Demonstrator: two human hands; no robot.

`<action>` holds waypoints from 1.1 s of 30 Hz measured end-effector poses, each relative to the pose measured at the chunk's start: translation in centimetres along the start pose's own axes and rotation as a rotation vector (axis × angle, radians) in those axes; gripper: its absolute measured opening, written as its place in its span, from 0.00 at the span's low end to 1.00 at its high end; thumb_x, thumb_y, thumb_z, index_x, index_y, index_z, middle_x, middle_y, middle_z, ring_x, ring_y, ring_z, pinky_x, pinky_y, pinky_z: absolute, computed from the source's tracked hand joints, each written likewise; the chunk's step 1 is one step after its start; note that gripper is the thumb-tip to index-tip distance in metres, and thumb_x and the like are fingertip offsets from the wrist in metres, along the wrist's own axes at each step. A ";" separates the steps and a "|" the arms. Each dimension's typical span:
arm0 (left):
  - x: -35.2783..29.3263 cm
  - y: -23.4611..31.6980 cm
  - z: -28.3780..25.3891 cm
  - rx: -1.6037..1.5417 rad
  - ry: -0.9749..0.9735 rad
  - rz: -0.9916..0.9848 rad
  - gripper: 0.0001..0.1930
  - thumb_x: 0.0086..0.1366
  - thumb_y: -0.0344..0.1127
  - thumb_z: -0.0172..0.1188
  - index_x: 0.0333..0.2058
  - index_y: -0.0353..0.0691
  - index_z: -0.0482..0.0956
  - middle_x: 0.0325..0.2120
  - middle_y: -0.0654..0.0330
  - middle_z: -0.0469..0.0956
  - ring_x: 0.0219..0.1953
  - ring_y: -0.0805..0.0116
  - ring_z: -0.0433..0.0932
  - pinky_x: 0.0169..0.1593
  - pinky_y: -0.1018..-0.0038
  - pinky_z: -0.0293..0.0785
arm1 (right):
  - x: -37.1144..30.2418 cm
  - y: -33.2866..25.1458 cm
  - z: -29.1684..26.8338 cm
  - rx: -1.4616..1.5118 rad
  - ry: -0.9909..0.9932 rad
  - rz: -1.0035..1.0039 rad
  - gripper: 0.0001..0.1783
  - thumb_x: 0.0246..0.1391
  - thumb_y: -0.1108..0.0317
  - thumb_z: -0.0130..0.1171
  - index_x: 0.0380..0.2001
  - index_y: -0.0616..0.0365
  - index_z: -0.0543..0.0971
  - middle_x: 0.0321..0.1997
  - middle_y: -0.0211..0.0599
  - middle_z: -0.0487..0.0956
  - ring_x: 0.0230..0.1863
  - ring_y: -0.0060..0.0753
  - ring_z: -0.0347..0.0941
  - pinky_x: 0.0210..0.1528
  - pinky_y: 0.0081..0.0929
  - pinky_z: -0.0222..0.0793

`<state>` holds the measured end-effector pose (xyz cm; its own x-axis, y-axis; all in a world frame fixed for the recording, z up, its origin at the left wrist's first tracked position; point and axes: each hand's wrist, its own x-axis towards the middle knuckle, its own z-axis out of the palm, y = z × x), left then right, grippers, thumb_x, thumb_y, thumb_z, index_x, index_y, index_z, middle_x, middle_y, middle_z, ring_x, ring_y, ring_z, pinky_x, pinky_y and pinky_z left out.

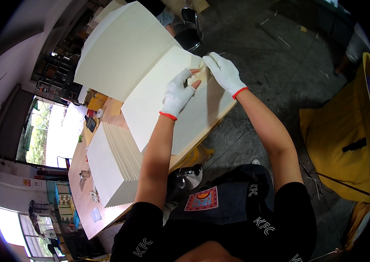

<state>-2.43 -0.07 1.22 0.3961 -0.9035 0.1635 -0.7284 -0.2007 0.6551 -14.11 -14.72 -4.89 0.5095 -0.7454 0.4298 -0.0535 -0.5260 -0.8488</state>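
Observation:
Both my hands wear white knitted gloves with red cuffs, at the far right corner of a large white board sheet on the table. My left hand, its thumb and forefinger tips bare, is bent around a small cream paper piece. My right hand has its fingers together on the far edge of that same piece. The piece looks creased or folded; its exact shape is partly hidden by the fingers. Under my left hand, the sheet lies flat over a greyer board.
A tall stack of cream boards stands at the far left of the sheet. A fanned stack of white boards lies nearer on the wooden table. A black chair is beyond; a yellow cloth bin stands at right.

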 end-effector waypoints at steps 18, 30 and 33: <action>-0.1 -0.2 0.1 0.075 0.027 0.022 0.17 0.62 0.38 0.68 0.49 0.46 0.81 0.42 0.53 0.83 0.38 0.59 0.82 0.46 0.69 0.76 | -0.1 0.0 0.4 -0.062 -0.013 0.007 0.27 0.67 0.41 0.41 0.35 0.55 0.72 0.30 0.53 0.79 0.37 0.62 0.76 0.38 0.54 0.65; -0.5 0.4 0.0 0.114 0.097 0.074 0.16 0.67 0.33 0.56 0.54 0.48 0.79 0.42 0.51 0.83 0.34 0.55 0.81 0.44 0.69 0.76 | -0.3 -1.3 -0.5 -0.073 -0.096 0.045 0.28 0.67 0.40 0.42 0.35 0.55 0.73 0.30 0.52 0.80 0.36 0.60 0.76 0.37 0.52 0.66; -0.1 -0.7 -0.2 0.119 0.035 0.138 0.14 0.69 0.35 0.56 0.51 0.46 0.80 0.41 0.51 0.83 0.35 0.54 0.81 0.43 0.68 0.77 | -0.2 -0.6 0.0 -0.083 -0.042 0.008 0.27 0.67 0.40 0.42 0.35 0.55 0.73 0.30 0.52 0.79 0.36 0.60 0.76 0.37 0.52 0.66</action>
<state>-1.87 0.24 0.91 0.3054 -0.9124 0.2723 -0.8373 -0.1211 0.5332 -14.13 -14.27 -4.45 0.5446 -0.7325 0.4085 -0.1273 -0.5536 -0.8230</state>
